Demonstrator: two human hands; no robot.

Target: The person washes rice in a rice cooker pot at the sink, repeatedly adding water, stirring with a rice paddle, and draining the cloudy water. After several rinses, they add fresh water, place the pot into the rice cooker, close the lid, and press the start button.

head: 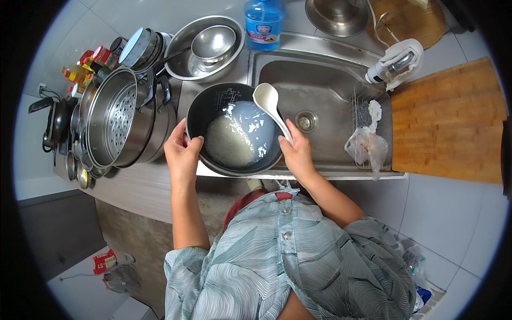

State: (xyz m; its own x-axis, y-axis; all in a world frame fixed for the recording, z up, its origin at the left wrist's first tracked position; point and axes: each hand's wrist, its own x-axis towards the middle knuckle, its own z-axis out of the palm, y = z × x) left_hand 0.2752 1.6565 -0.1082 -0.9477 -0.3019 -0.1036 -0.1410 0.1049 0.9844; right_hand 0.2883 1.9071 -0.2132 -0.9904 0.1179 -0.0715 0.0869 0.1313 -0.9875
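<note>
A dark rice cooker inner pot [196, 154] with pale grains under cloudy liquid is held between my two hands, over the counter and the left edge of the steel sink [320, 152]. My left hand [184, 148] grips the pot's left rim, thumb on top. At the right rim, my right hand [298, 152] holds the pot together with the handle of a white ladle [266, 98]. The ladle's bowl lies over the pot's upper right rim. Fingers below the rim are partly hidden.
Stacked steel steamer pots [116, 120] stand left. Behind are a steel basin [176, 60] holding a smaller metal bowl [214, 42], and a blue bottle [264, 24]. A wire basket with a plastic bag [368, 146] sits in the sink's right end, beside a wooden cutting board [444, 124].
</note>
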